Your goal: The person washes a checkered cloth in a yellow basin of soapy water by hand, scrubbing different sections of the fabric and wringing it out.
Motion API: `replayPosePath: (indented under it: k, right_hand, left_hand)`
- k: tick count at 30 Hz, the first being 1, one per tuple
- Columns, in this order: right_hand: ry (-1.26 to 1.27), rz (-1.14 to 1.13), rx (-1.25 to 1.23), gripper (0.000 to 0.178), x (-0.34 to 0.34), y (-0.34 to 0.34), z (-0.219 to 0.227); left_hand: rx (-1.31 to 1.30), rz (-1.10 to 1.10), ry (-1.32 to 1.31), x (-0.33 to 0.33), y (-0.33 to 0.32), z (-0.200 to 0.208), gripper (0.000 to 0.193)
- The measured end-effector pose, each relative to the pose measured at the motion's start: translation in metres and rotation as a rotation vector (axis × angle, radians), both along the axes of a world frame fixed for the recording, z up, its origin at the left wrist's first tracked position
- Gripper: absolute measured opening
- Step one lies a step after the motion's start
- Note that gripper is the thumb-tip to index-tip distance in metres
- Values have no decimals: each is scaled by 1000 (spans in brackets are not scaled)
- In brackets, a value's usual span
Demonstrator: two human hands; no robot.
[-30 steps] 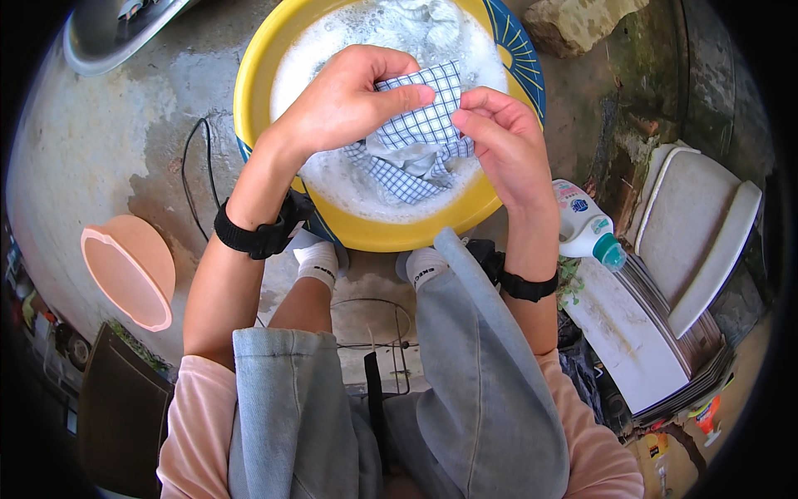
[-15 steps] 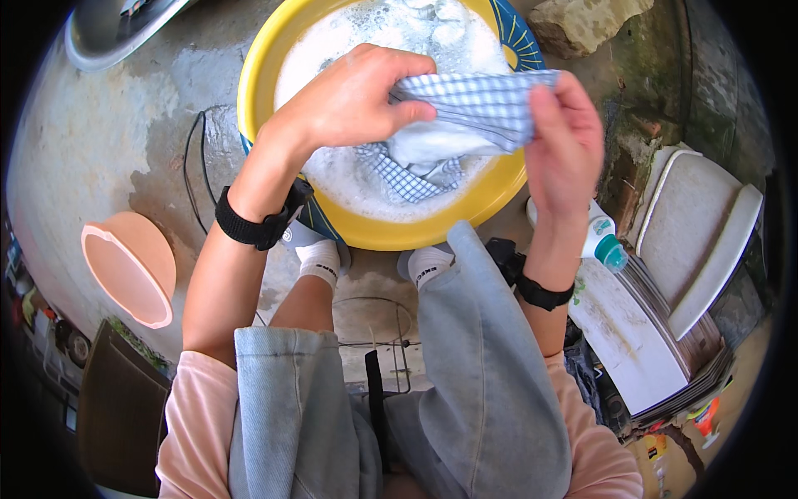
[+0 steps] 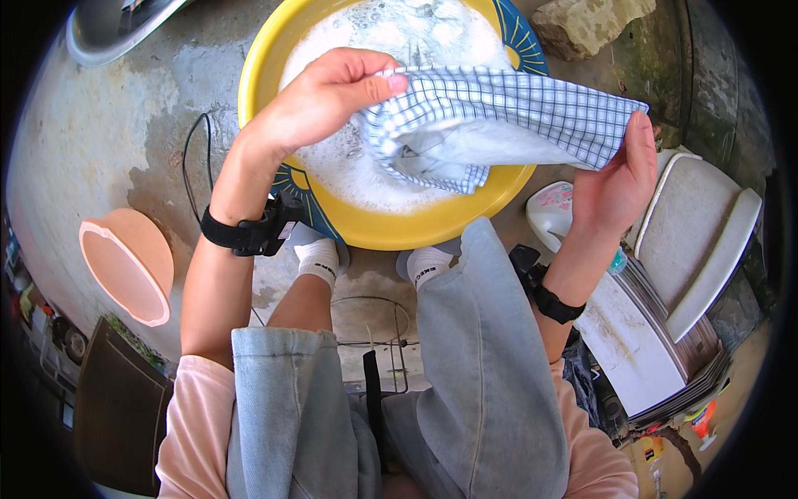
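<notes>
A wet blue-and-white checked cloth (image 3: 515, 104), perhaps a garment, is stretched between my two hands over a yellow basin (image 3: 399, 233). White suds (image 3: 332, 179) fill the basin. My left hand (image 3: 320, 100) pinches one end of the cloth between thumb and fingers, above the suds. At the other end, beyond the basin's right rim, my right hand (image 3: 619, 179) grips a corner. The cloth's pale inner side shows below the checked strip, and its lower folds hang at the foam. What else lies under the suds is hidden.
Right of the basin stand a white detergent bottle (image 3: 549, 212), partly behind my right forearm, and a rough stone (image 3: 586, 25). A pale seat-like piece (image 3: 698, 224) rests farther right. On the left are a peach tub (image 3: 129, 266), a black cord (image 3: 195, 166) and a metal bowl (image 3: 108, 50).
My right hand has moved outward to the right and slightly down, drawing the cloth out longer. My left hand has shifted a little left. More of the checked fabric is spread out.
</notes>
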State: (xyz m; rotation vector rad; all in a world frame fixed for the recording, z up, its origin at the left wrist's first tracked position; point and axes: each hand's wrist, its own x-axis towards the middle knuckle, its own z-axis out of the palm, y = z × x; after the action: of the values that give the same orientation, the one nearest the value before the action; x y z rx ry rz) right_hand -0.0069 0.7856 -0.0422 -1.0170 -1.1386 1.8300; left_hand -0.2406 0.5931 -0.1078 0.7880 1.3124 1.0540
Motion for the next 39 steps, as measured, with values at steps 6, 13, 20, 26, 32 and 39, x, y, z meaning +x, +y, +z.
replayPosePath:
  k: [6, 13, 20, 26, 32, 39]
  right_hand:
    - [-70, -29, 39, 15, -4, 2, 8]
    - [-194, -102, -4, 16, 6, 8, -14]
    - [-1033, -91, 1070, 61, -11, -10, -39]
    - [-379, 715, 1116, 39, -64, -36, -20]
    - [-513, 809, 601, 16, -43, -31, -22]
    - [-471, 671, 854, 8, -44, -29, 7]
  left_hand:
    - [-118, 174, -153, -16, 11, 23, 31]
    - [-69, -7, 99, -23, -1, 4, 19]
    - [20, 22, 166, -12, 3, 5, 16]
    - [40, -58, -53, -1, 8, 21, 11]
    - [-36, -192, 248, 3, 11, 27, 14]
    - [24, -214, 419, 4, 7, 19, 30]
